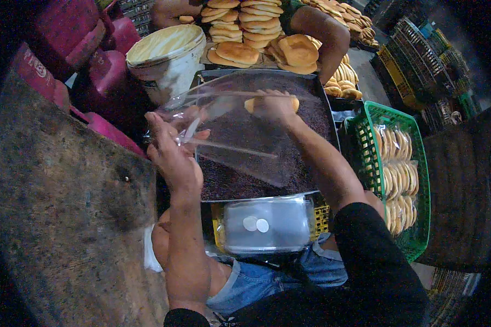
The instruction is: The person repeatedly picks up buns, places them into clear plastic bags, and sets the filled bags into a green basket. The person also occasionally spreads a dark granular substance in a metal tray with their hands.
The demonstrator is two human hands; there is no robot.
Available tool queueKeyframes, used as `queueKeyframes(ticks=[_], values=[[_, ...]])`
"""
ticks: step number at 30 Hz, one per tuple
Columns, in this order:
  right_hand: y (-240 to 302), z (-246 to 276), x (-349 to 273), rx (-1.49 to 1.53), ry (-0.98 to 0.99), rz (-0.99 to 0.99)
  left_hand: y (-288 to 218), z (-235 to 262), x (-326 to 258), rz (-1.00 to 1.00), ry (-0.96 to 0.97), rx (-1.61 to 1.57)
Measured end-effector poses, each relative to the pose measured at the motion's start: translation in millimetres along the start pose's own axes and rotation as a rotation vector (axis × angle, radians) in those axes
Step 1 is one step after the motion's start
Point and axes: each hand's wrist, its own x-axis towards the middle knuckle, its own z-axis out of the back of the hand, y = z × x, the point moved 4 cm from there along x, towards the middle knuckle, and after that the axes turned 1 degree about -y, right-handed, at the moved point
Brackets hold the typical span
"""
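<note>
My left hand [174, 139] grips a clear plastic bag [240, 147] at its left end, thumb and fingers closed on the film. The bag spreads to the right over a large tray [335, 131] with a dark, speckled surface. Above the far part of the tray, my right hand [275, 106] holds a golden flat bun [292, 103] by its bag-side edge, fingers wrapped over it. Whether the bun is inside the bag or just beyond its film, I cannot tell. Near my lap lies a stack of clear plastic bags [267, 204], with two pale round discs on top.
Flat buns [262, 24] stand in tall piles beyond the tray, between another person's arms [324, 38]. To the right is a green crate [425, 180] of bagged buns. A white bucket [172, 71] stands far left, near maroon rounded containers [112, 76]. A worn wooden board [76, 218] lies left.
</note>
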Motion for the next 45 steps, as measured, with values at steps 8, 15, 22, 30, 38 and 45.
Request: queueKeyframes(ticks=[8, 15, 22, 30, 38, 45], values=[[-83, 17, -85, -0.062, -0.384, -0.084, 6, 5, 3, -0.006, 0.058, -0.048], [-58, 127, -179, 0.850, -0.354, -0.416, 23, 13, 15, -0.103, -0.072, 0.172], [-29, 206, -278, 1.306, -0.295, -0.434, 42, -16, -7, -0.085, 0.160, 0.316], [29, 162, -224, 1.291, -0.271, -0.296, 80, -61, -93, 0.240, 0.552, 0.017], [104, 180, -229, 0.298, -1.034, -0.046, 83, -36, -73, 0.545, 0.311, -0.274], [67, 166, -226, 0.059, -0.361, -0.248, 96, -61, -98, 0.254, 0.567, 0.152]])
